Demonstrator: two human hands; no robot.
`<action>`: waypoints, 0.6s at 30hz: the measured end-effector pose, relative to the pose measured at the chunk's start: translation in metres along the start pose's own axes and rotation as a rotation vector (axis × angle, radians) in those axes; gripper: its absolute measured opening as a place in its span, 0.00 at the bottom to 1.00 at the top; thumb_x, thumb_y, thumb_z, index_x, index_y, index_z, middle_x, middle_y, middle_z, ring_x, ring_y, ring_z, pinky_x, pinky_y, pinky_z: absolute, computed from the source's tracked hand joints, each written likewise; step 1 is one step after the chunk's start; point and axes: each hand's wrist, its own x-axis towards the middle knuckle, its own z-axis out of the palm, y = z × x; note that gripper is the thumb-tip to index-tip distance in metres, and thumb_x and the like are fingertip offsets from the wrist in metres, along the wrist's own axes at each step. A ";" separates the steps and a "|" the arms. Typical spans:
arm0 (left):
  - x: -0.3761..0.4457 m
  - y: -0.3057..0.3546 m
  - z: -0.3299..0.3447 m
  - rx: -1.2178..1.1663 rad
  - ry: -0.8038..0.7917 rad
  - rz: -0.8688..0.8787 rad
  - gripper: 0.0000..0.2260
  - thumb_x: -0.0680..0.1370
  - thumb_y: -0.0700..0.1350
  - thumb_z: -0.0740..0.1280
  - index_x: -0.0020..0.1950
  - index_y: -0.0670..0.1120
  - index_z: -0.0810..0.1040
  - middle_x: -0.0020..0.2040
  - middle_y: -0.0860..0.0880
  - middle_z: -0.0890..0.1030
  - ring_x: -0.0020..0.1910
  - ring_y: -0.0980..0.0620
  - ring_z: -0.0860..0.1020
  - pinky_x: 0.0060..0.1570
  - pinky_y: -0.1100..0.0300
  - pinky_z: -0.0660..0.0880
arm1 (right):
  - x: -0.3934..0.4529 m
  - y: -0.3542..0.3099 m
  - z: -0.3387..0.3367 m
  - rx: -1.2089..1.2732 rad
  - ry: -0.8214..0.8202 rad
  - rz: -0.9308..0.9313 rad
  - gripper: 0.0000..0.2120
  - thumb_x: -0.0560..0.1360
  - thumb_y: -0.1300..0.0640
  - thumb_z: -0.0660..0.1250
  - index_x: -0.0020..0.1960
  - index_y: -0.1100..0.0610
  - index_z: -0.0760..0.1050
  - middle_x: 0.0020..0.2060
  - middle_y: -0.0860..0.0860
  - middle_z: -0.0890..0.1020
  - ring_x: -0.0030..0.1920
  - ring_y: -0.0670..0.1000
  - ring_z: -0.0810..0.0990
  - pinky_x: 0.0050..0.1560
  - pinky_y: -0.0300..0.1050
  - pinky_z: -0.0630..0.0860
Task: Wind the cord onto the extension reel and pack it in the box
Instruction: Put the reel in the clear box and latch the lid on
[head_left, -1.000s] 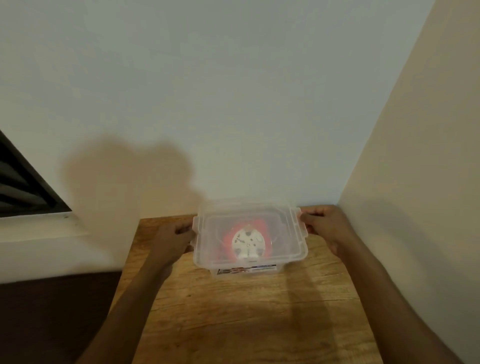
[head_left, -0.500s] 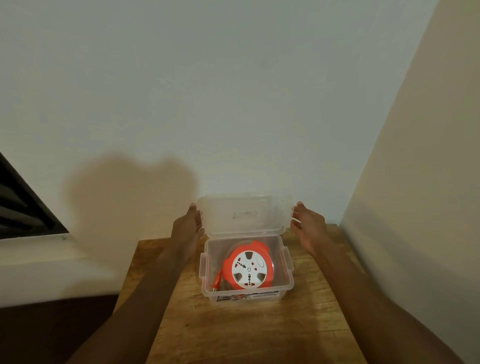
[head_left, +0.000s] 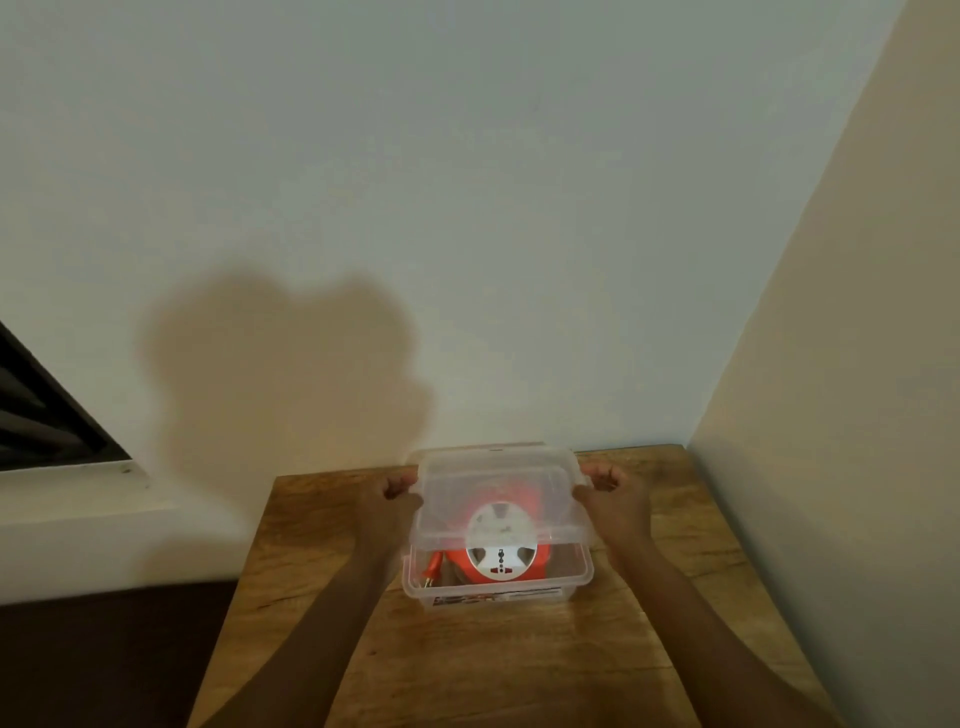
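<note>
Two forearms run up from the near edge of my view toward a clear plastic box standing on the wooden table, closer to the far end than to me. The box's near wall carries a printed label, and inside it lies the orange extension reel with its white socket face turned up. An orange plug is tucked beside the reel at the left, inside the box, so I judge the cord to be wound and the reel packed.

Above the reel, both hands hold the clear lid, which hangs tilted over the far part of the box while the near part is uncovered. My left hand has its fingers curled and pressed against the lid's left edge; my right hand grips the right edge the same way, fingers folded in tight. Holding the two short sides keeps the lid level from side to side, which I think makes it easier to line up with the rim. Whether the lid's far edge touches the box I cannot tell.

Beyond, the table ends in a corner where a pale wall meets a cream wall, with a shadow cast on the pale one.
</note>
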 end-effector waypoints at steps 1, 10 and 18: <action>-0.001 -0.003 0.001 0.046 0.010 0.023 0.11 0.75 0.29 0.69 0.54 0.41 0.83 0.50 0.42 0.84 0.51 0.39 0.83 0.41 0.50 0.84 | -0.003 0.007 0.001 -0.048 -0.002 -0.016 0.15 0.69 0.66 0.75 0.46 0.48 0.79 0.47 0.48 0.83 0.45 0.49 0.82 0.35 0.40 0.80; 0.008 -0.022 -0.017 0.107 0.032 0.019 0.06 0.76 0.33 0.70 0.47 0.43 0.84 0.46 0.42 0.85 0.46 0.41 0.83 0.39 0.54 0.80 | -0.005 0.028 -0.001 -0.076 0.002 -0.048 0.13 0.73 0.55 0.74 0.56 0.48 0.76 0.50 0.44 0.81 0.45 0.43 0.80 0.32 0.33 0.76; 0.006 -0.030 -0.026 0.103 -0.064 -0.038 0.09 0.79 0.36 0.71 0.43 0.49 0.84 0.44 0.46 0.85 0.44 0.47 0.82 0.34 0.59 0.78 | -0.007 0.040 0.005 -0.104 -0.008 -0.043 0.10 0.79 0.51 0.67 0.59 0.51 0.80 0.49 0.46 0.84 0.41 0.42 0.82 0.28 0.30 0.74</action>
